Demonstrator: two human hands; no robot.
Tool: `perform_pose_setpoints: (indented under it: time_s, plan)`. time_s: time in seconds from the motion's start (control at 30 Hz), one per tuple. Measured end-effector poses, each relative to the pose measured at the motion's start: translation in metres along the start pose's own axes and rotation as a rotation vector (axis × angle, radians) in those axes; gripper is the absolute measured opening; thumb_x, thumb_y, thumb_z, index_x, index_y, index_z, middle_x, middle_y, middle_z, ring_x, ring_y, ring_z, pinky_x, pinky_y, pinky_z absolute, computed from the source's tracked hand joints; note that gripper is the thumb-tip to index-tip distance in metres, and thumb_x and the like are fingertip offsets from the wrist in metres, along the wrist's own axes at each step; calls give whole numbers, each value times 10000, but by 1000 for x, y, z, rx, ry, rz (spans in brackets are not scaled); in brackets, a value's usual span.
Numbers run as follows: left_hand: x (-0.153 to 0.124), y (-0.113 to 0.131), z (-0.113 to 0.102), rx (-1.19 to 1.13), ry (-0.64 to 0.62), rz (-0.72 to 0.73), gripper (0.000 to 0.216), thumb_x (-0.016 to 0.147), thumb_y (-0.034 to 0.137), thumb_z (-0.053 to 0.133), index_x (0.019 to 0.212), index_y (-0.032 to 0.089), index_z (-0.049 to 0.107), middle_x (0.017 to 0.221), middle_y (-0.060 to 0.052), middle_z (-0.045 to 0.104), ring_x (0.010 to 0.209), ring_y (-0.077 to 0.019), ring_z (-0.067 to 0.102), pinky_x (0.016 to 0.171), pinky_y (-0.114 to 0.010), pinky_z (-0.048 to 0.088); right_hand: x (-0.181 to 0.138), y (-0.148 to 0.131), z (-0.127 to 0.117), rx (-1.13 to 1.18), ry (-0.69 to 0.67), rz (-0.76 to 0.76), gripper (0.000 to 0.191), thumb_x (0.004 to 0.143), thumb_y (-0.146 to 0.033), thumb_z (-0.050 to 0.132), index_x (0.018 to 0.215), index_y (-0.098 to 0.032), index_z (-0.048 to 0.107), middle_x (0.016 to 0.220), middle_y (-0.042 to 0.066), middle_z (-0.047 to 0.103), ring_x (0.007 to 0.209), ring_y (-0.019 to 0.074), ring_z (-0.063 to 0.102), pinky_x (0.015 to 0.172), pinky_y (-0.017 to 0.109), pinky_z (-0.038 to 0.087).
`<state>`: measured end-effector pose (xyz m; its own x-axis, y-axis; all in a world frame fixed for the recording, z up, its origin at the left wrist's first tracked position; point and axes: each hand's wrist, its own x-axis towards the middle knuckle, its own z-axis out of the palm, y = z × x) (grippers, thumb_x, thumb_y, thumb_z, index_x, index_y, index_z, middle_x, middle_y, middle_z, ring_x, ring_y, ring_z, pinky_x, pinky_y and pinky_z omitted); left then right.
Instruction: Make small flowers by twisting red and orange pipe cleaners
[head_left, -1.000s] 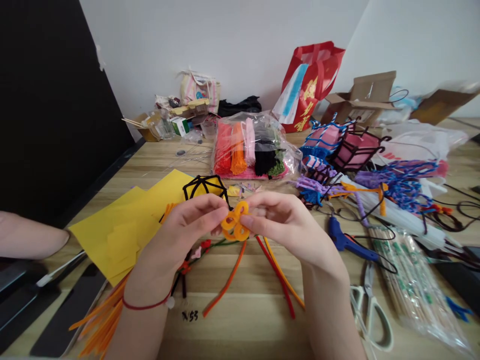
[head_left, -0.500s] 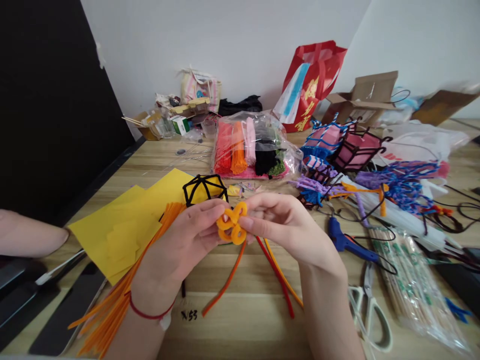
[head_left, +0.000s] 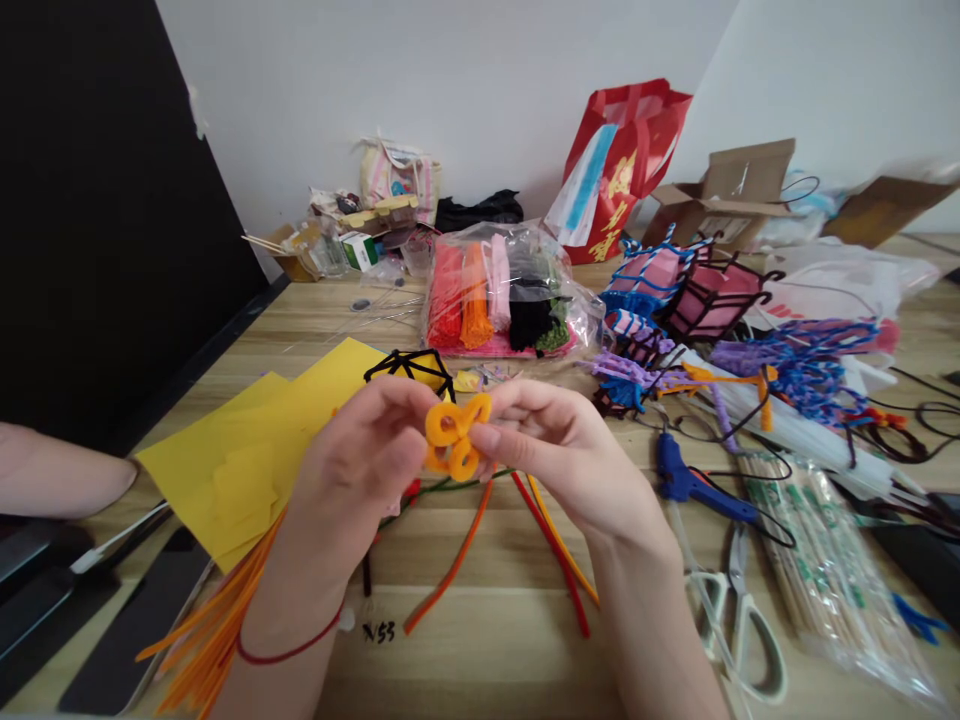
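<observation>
Both my hands hold one small flower of looped orange pipe cleaner point(head_left: 454, 436) above the wooden table point(head_left: 480, 640). My left hand point(head_left: 360, 480) pinches its left side, fingers curled, a red string round the wrist. My right hand point(head_left: 559, 455) pinches its right side with thumb and forefinger. Loose orange and red pipe cleaners point(head_left: 555, 545) lie on the table under my hands. A black wire-frame shape point(head_left: 411, 368) sits on yellow paper sheets point(head_left: 247, 450) just behind my left hand.
A clear bag of coloured pipe cleaners point(head_left: 502, 295) lies behind. Blue, pink and purple woven pieces point(head_left: 675, 300), a blue glue gun point(head_left: 694, 480), scissors point(head_left: 739, 620) and a pack of skewers point(head_left: 817, 560) are at right. Another person's arm point(head_left: 60, 470) rests at left.
My hands have lifted the orange flower slightly and turned it. My left wrist has rolled, so its fingers curl more over the flower's left side.
</observation>
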<state>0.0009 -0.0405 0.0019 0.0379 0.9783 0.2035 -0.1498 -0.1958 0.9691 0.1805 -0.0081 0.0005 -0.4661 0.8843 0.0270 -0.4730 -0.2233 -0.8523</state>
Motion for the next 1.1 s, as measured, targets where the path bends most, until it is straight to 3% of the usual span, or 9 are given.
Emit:
perform_pose_setpoints:
  time_s: [0.1, 0.2, 0.43, 0.67, 0.77, 0.83, 0.9, 1.0, 1.1]
  plan:
    - [-4, 3, 0, 259, 62, 183, 158, 887, 409, 837, 936, 290, 747, 916, 8, 714, 809, -149, 662, 744, -250, 572, 1, 3, 0, -26, 3, -7, 300, 658, -244, 1008, 831, -200, 767, 756, -24, 798, 623, 104, 731, 630, 205, 644]
    - [-4, 5, 0, 370, 98, 217, 106, 930, 357, 789, 873, 278, 747, 841, 20, 707, 772, -131, 643, 732, -222, 549, 3, 3, -2, -34, -32, -2, 293, 685, -274, 998, 842, -198, 761, 756, -24, 796, 619, 101, 731, 627, 202, 641]
    - [-1, 7, -13, 280, -1, -102, 389, 844, 583, 818, 795, 205, 742, 640, 1, 644, 526, -105, 531, 423, -190, 379, 3, 2, -3, -35, -104, -18, 282, 755, -327, 962, 837, -188, 731, 714, -42, 759, 585, 73, 702, 603, 176, 609]
    - [6, -1, -11, 37, -62, -287, 525, 754, 653, 863, 703, 192, 616, 588, 18, 563, 503, -108, 502, 446, -214, 384, 1, 2, -1, -151, -88, -54, 306, 795, -409, 924, 883, -211, 707, 791, -14, 758, 645, 105, 703, 641, 225, 623]
    - [6, -2, -2, 152, 114, -101, 400, 832, 538, 840, 716, 205, 652, 628, 24, 579, 546, -112, 514, 488, -227, 410, -3, 4, 2, -264, 1, -201, 330, 828, -409, 898, 1042, -246, 707, 913, 14, 753, 809, 145, 722, 717, 250, 625]
    - [4, -1, 3, 288, 251, 75, 289, 885, 415, 813, 735, 214, 671, 682, 25, 619, 624, -121, 555, 570, -235, 456, -5, 7, 4, -408, 48, -356, 513, 799, -364, 926, 1231, -282, 663, 1061, 36, 744, 960, 179, 715, 772, 272, 621]
    - [0, 0, 7, 396, 306, 198, 234, 916, 350, 787, 756, 224, 670, 721, 32, 647, 672, -125, 580, 624, -239, 478, -7, 9, 6, -585, 73, -493, 555, 804, -301, 923, 1283, -297, 644, 1179, 56, 726, 1074, 210, 694, 849, 308, 615]
    - [-4, 1, 9, 482, 290, 293, 211, 952, 345, 754, 795, 244, 656, 742, 41, 655, 682, -129, 589, 640, -252, 491, -7, 12, 8, -694, 87, -590, 227, 897, -264, 838, 1094, -270, 725, 1133, 59, 746, 1087, 219, 694, 903, 334, 605]
    - [-6, 1, 8, 503, 282, 321, 187, 976, 350, 732, 835, 255, 654, 767, 44, 661, 696, -129, 601, 652, -259, 505, -5, 12, 11, -522, 113, -546, 76, 918, -288, 822, 957, -261, 764, 998, 41, 769, 968, 192, 728, 821, 301, 625]
